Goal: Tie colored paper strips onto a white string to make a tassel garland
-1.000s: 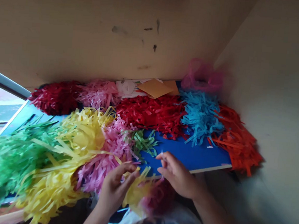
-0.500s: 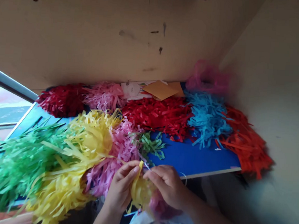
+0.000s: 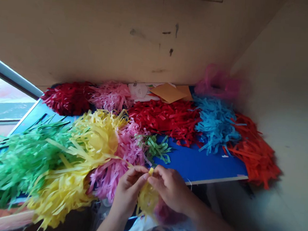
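At lower centre of the frame, the left hand (image 3: 128, 191) and right hand (image 3: 171, 189) each have a closed grip, pinching a yellow paper-strip tassel (image 3: 147, 200) whose long axis runs upright, its narrow tip pointing up.

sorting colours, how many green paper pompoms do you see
2: a big one at the left end of the blue board, a small one on it. more may be hidden

And there's the board (image 3: 203, 165), tucked into the corner against the wall (image 3: 96, 36), with paper pom-poms (image 3: 164, 118) packed on it from nine round to three! A window (image 3: 3, 100) sits beyond it at nine o'clock, a folded paper (image 3: 168, 92) lies along the far edge at twelve, and at six a paper tuft (image 3: 147, 199) is pinched between the left hand (image 3: 128, 191) and the right hand (image 3: 171, 188).
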`<state>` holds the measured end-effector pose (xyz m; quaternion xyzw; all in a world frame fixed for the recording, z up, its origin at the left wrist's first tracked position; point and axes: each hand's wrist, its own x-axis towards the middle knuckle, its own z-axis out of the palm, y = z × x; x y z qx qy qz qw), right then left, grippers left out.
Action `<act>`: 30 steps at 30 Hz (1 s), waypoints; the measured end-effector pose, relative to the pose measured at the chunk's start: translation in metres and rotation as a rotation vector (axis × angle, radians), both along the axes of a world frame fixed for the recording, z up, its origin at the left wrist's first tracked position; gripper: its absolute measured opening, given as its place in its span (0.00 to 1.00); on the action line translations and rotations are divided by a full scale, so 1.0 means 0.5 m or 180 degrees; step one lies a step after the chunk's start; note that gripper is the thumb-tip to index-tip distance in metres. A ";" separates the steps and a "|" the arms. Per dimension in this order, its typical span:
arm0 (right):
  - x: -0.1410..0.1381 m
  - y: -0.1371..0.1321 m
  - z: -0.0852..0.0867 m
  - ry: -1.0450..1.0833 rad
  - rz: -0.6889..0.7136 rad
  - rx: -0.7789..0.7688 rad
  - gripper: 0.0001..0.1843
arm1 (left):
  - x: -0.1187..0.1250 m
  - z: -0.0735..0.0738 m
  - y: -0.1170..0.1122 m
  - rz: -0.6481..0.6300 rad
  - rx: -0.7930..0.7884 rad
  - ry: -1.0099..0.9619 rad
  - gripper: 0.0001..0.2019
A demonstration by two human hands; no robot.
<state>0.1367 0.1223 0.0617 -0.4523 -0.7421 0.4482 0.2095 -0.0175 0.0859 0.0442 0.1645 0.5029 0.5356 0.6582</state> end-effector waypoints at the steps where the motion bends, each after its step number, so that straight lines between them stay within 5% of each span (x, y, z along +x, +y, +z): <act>1: 0.000 0.000 0.002 0.0019 0.0008 -0.0052 0.14 | 0.001 -0.002 -0.002 -0.0009 0.0068 0.0090 0.15; 9: 0.006 -0.002 -0.017 0.0621 -0.0503 -0.0294 0.21 | 0.005 0.001 0.002 0.0029 -0.0061 0.0063 0.17; 13: 0.014 -0.007 -0.012 0.1055 -0.0318 -0.0741 0.19 | 0.008 0.007 0.004 0.0029 -0.0225 -0.0099 0.18; 17: 0.016 -0.012 -0.009 0.0842 -0.0309 -0.0474 0.12 | 0.007 0.007 0.005 0.0030 -0.0299 -0.0233 0.20; 24: 0.010 0.000 -0.011 0.0745 -0.0465 -0.0362 0.17 | 0.007 0.001 0.001 -0.0002 -0.0219 -0.0170 0.18; 30: 0.018 0.003 0.000 0.0492 -0.0117 -0.0448 0.09 | 0.011 -0.003 -0.002 -0.0178 0.0287 0.0684 0.15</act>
